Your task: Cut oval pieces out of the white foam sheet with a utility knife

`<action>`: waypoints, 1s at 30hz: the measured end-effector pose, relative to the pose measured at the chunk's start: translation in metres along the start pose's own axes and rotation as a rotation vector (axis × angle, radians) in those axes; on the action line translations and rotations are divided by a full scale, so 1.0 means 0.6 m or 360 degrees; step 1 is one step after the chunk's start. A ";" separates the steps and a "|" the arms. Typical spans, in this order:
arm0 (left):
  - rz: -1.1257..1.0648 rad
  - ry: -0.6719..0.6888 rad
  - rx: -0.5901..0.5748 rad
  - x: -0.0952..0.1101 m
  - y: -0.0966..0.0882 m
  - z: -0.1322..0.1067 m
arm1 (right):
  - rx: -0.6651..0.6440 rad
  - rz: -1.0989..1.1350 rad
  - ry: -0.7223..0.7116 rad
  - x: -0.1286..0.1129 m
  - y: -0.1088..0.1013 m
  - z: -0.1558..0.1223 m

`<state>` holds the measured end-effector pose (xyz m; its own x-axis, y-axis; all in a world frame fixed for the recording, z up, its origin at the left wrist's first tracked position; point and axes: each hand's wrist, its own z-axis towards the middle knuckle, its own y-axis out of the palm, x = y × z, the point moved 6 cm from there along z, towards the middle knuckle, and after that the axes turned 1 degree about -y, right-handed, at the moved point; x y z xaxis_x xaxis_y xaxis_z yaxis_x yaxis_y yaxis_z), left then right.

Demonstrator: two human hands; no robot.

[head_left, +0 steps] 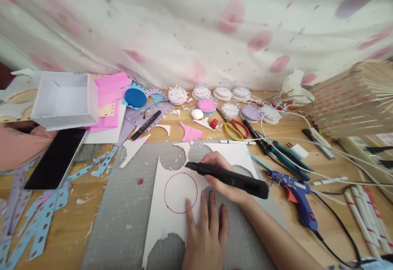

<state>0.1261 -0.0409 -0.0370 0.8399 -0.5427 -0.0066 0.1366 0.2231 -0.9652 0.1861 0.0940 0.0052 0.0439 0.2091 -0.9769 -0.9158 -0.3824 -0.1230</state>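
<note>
A white foam sheet (172, 221) with a red drawn circle (181, 192) lies on a grey cutting mat (123, 212). My left hand (205, 233) lies flat on the sheet's lower right part, fingers stretched toward the circle. My right hand (225, 180) grips a black pen-shaped cutting tool (229, 177). Its tip points left, just above the circle's upper right edge. Round holes are cut out of the sheet's top and bottom edges.
A blue glue gun (296, 198) lies right of the mat with cables. Scissors (233, 128), a black marker (145, 125), several round foam discs (207, 105), a white box (64, 100), a phone (55, 159) and blue punched strips (39, 221) surround the mat.
</note>
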 end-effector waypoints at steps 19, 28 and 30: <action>-0.0337 -0.0180 0.0259 -0.013 -0.010 0.012 | -0.0376 -0.0463 -0.0281 -0.003 0.017 0.006; -0.0317 -0.0060 0.0090 -0.013 -0.007 0.008 | -0.0390 -0.0544 -0.0339 -0.003 0.019 0.006; -0.0322 -0.0033 0.0056 -0.013 -0.008 0.007 | -0.0388 -0.0532 -0.0351 -0.004 0.018 0.006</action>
<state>0.1210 -0.0341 -0.0312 0.8040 -0.5625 0.1926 0.3220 0.1396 -0.9364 0.1747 0.0925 0.0067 0.2104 0.5328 -0.8196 -0.7441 -0.4565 -0.4878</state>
